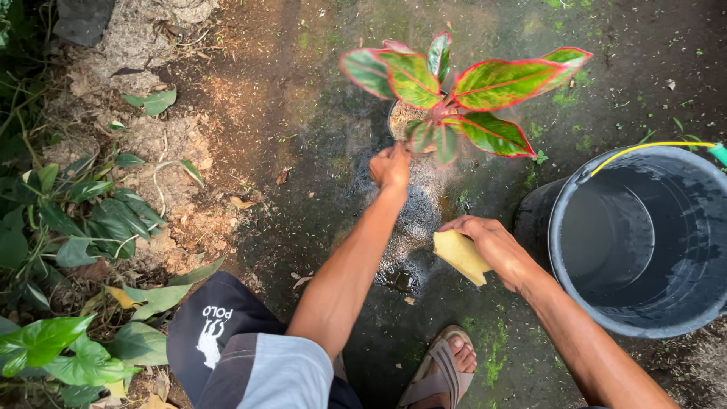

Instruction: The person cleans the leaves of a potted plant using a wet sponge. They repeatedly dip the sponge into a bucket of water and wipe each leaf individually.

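Sandalled foot [443, 367] on wet ground | right hand [492, 246] fingers grasping yellow sponge [460, 256] | left hand [391, 165] clenched on plant pot [403, 117]

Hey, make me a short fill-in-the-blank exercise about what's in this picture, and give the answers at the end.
1. The left hand grips the rim of the potted plant, whose green leaves have ____ edges.
2. The right hand holds a ____ sponge.
3. The grey bucket stands on the person's ____ side.
4. The foot at the bottom edge wears a ____.

Missing words: red; yellow; right; sandal
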